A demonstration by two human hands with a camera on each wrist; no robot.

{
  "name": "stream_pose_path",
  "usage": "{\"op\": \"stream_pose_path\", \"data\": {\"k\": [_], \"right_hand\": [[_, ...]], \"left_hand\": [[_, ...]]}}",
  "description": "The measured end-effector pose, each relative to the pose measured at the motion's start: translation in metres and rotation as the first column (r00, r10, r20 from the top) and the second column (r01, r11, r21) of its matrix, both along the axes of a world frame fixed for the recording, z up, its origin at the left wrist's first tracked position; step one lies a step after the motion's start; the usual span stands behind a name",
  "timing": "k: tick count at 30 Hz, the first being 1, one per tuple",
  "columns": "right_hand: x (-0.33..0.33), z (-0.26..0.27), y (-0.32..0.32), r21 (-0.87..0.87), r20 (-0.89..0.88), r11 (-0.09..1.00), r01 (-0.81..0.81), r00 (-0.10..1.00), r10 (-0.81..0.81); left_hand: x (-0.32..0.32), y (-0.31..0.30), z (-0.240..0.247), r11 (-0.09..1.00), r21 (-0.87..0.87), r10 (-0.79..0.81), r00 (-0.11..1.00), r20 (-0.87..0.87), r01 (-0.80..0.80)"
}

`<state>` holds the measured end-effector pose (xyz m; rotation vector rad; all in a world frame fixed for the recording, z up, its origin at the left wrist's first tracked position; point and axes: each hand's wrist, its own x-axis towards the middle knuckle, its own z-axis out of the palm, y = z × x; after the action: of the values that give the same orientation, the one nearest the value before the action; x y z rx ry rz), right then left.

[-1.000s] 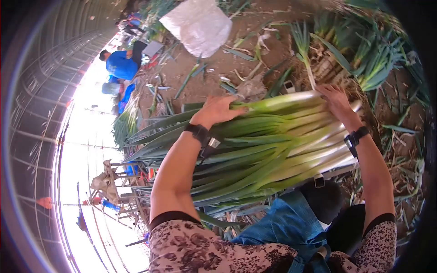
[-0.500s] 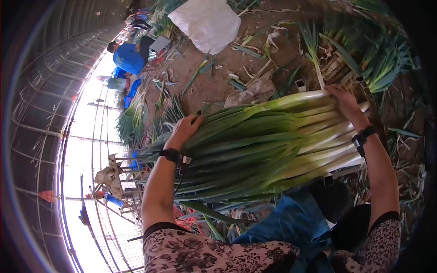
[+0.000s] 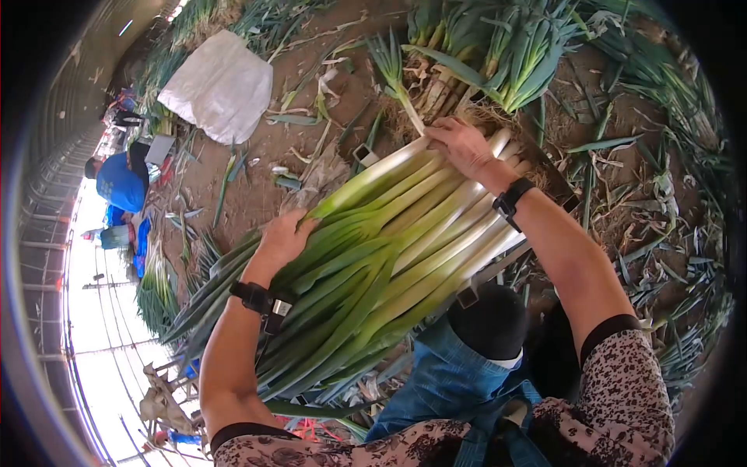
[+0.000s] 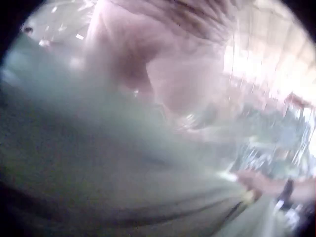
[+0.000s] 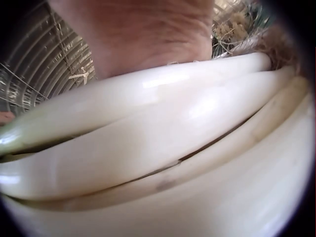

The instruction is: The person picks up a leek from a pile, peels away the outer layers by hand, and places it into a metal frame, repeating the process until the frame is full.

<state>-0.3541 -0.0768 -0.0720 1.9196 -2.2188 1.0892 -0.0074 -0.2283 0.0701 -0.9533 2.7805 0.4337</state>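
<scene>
A thick layer of long green onions point(image 3: 405, 218) lies side by side in front of me, dark leaves to the left, white shanks to the right. My left hand point(image 3: 282, 243) is at the far edge of the leaves; its fingertips are hidden, and the left wrist view is blurred. At the white end, my right hand point(image 3: 465, 152) grips the far edge of the layer, its fingers curled over the outermost onion. In the right wrist view, the white shanks point(image 5: 133, 128) fill the foreground, with the base of my hand behind them.
Beyond the white ends stand more green onions point(image 3: 498, 54), roots down. A white sack point(image 3: 222, 86) lies on the soil point(image 3: 257, 167), among scattered leaf trimmings. A person in blue point(image 3: 120, 183) is at the far left. A dark round pad point(image 3: 490, 323) is close to my body.
My left hand slid left along the leaves, then came back toward the shanks. My right hand stays at the white end. The head view has turned, shifting the scene left.
</scene>
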Motion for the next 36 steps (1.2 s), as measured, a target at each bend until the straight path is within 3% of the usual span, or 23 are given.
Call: {"op": "stream_pose_path", "data": {"k": [3, 4, 5, 7, 9, 10, 11, 12, 15, 22, 25, 29, 32, 33, 36], "right_hand": [[0.003, 0.002, 0.003, -0.035, -0.055, 0.999, 0.016, 0.998, -0.018], [0.01, 0.004, 0.003, 0.004, 0.015, 0.999, 0.048, 0.999, -0.048], [0.016, 0.01, 0.006, 0.186, 0.077, 0.98, -0.076, 0.995, 0.062], [0.038, 0.004, -0.001, -0.002, -0.25, 0.993, -0.115, 0.962, 0.111], [0.047, -0.001, 0.003, 0.021, -0.16, 0.994, -0.103, 0.981, 0.105], [0.05, 0.0, 0.003, 0.03, -0.074, 0.993, -0.115, 0.99, 0.117], [0.042, 0.016, 0.006, 0.148, 0.043, 0.964, -0.223, 0.975, 0.219], [0.041, 0.018, 0.002, 0.142, 0.043, 0.965, -0.222, 0.975, 0.218], [0.047, 0.007, 0.0, 0.101, 0.08, 0.968, -0.229, 0.972, 0.222], [0.04, 0.013, 0.008, 0.163, -0.047, 0.981, -0.101, 0.993, 0.11], [0.04, 0.019, 0.008, 0.375, -0.087, 0.925, -0.066, 0.991, 0.106], [0.035, 0.02, 0.005, 0.434, -0.096, 0.896, -0.092, 0.984, 0.148], [0.032, 0.019, 0.008, 0.294, -0.011, 0.948, -0.121, 0.991, 0.13], [0.033, 0.018, 0.012, 0.225, -0.048, 0.972, -0.062, 0.996, 0.075], [0.031, 0.027, 0.014, 0.196, -0.014, 0.971, -0.137, 0.99, 0.143]], "left_hand": [[0.002, -0.006, -0.017, 1.0, 0.015, -0.024, 0.992, -0.126, 0.026], [0.003, -0.005, -0.016, 0.998, 0.023, -0.05, 0.982, -0.18, 0.055], [0.004, -0.008, -0.018, 0.997, 0.065, -0.036, 0.984, -0.177, 0.048], [-0.004, -0.008, -0.02, 0.992, 0.115, -0.038, 0.985, -0.169, 0.058], [-0.005, 0.0, -0.016, 0.998, 0.055, 0.046, 0.996, -0.077, -0.042], [-0.002, 0.004, -0.018, 0.998, 0.056, 0.043, 0.997, -0.07, -0.039], [-0.002, 0.008, -0.02, 1.0, -0.01, -0.022, 0.99, -0.139, 0.02], [-0.003, 0.009, -0.022, 0.994, -0.082, -0.09, 0.975, -0.204, 0.074], [-0.01, 0.011, -0.019, 0.999, -0.038, -0.02, 0.986, -0.163, 0.013], [-0.029, 0.007, -0.036, 1.0, 0.024, 0.018, 0.981, -0.191, -0.014], [-0.027, 0.009, -0.037, 1.0, -0.012, 0.022, 0.985, -0.171, -0.024], [-0.026, 0.009, -0.041, 0.999, -0.022, 0.038, 0.979, -0.2, -0.043], [-0.021, 0.012, -0.042, 0.995, -0.082, 0.031, 0.978, -0.207, -0.049], [-0.019, 0.015, -0.043, 0.988, -0.156, -0.022, 0.969, -0.247, -0.017], [-0.019, 0.027, -0.033, 0.962, -0.271, -0.021, 0.975, -0.221, -0.041]]}}
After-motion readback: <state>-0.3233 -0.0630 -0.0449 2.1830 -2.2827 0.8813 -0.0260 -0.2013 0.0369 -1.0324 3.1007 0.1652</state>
